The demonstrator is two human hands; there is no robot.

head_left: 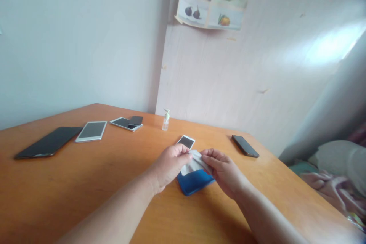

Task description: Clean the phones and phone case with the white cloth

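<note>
A small light grey cloth (194, 163) is stretched between my two hands. My left hand (171, 164) pinches its left edge between thumb and fingers. On the other side, my right hand (221, 167) grips the upper right part the same way. Under the cloth is a blue flat item (193, 186), perhaps a case or pouch, partly covered by the cloth and my right hand. Just beyond my hands lies a white phone (186, 141) with a dark screen, its near end hidden.
A clear pump bottle (166, 120) stands near the wall. Leftward lie a white tablet (91, 131), a large dark tablet (50, 143), and another white device (121, 122) with a small dark item (135, 120) on it. A black phone (245, 146) rests near the table's (128, 183) right edge.
</note>
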